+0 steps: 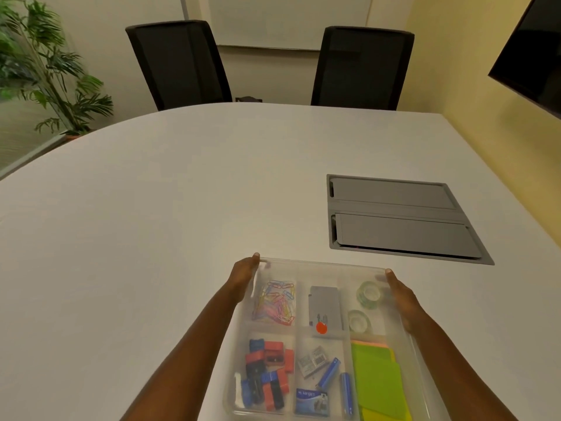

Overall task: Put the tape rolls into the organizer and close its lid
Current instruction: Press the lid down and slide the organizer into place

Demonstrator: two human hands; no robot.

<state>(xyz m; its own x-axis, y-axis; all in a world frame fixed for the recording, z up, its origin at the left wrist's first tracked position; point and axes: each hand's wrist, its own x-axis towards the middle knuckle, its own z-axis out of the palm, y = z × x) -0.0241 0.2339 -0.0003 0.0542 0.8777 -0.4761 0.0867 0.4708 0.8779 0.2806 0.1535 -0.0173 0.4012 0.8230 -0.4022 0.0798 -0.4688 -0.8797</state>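
A clear plastic organizer (321, 267) with several compartments lies on the white table near me, its translucent lid down over the contents. Two clear tape rolls sit in the far right compartment, one (368, 294) behind the other (359, 321). My left hand (243, 276) grips the organizer's far left corner and side. My right hand (402, 296) grips its far right corner and side. Both thumbs press on the lid's top edge.
Other compartments hold coloured paper clips (277, 302), a grey stapler box (324, 308), red and blue sharpeners (265, 372), staples and green sticky notes (378, 378). A grey cable hatch (400, 218) is set in the table (151, 223) to the right. Two black chairs stand beyond.
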